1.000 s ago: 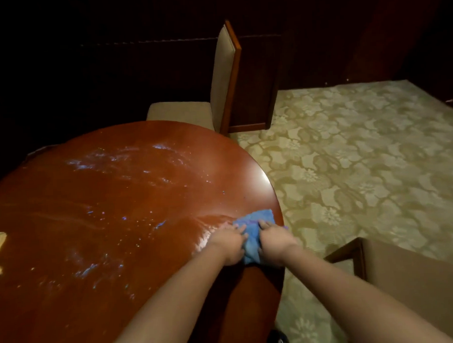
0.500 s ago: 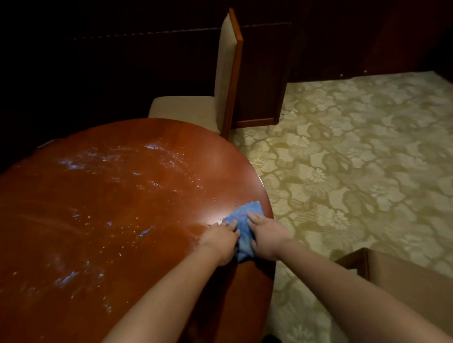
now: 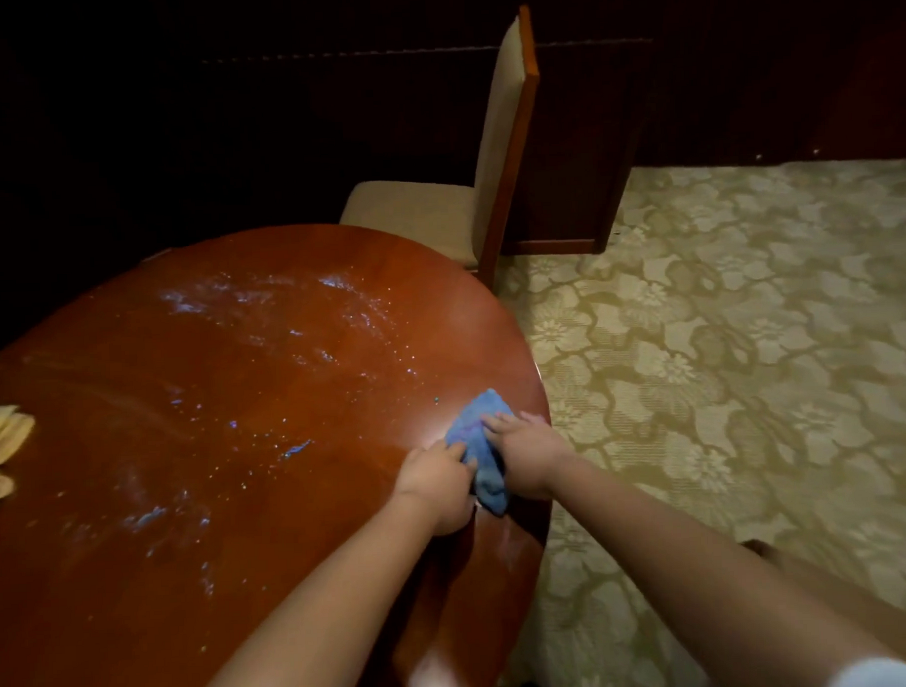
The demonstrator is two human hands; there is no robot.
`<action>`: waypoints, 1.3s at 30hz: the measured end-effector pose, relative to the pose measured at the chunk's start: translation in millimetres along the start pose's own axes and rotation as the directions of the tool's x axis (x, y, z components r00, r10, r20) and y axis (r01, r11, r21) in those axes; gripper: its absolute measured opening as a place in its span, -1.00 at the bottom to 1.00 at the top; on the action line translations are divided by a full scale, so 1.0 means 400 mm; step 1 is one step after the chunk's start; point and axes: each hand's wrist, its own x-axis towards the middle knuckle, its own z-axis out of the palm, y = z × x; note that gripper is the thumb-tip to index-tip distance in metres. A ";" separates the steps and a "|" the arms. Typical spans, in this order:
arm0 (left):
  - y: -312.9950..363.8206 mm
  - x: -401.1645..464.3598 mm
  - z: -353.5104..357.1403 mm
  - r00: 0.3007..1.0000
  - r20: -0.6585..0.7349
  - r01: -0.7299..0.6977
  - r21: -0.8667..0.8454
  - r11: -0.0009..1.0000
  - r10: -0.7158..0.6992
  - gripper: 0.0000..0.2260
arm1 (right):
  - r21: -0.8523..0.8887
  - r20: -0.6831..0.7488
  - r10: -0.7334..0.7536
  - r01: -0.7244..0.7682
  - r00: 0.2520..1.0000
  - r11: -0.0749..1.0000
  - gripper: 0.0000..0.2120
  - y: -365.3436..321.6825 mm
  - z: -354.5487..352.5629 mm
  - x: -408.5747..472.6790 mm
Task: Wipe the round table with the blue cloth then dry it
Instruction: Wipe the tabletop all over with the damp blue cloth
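Both hands, left hand and right hand, press blue cloth near round table edge, chair beyond.

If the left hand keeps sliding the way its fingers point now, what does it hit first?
The left hand points up-right into the blue cloth, already touching it. Beyond lie bare wet table and its far right rim; nothing else seems to block it.

No readable text, labels, brands, numbers or signs anywhere in view.
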 end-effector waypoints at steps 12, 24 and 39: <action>0.040 0.012 -0.005 0.999 0.038 -0.013 -0.037 0.999 0.014 -0.53 | 0.022 0.049 0.000 -0.001 0.999 1.000 -0.32 0.059 -0.006 -0.049; -0.041 -0.038 0.003 0.982 0.093 0.171 -0.084 0.982 -0.163 -0.51 | -0.045 0.039 -0.121 0.123 0.992 0.991 -0.41 -0.027 -0.005 0.072; -0.194 -0.101 0.044 0.946 0.132 0.308 -0.077 0.948 -0.297 -0.47 | -0.103 0.058 -0.216 0.221 0.975 0.970 -0.44 -0.191 -0.044 0.229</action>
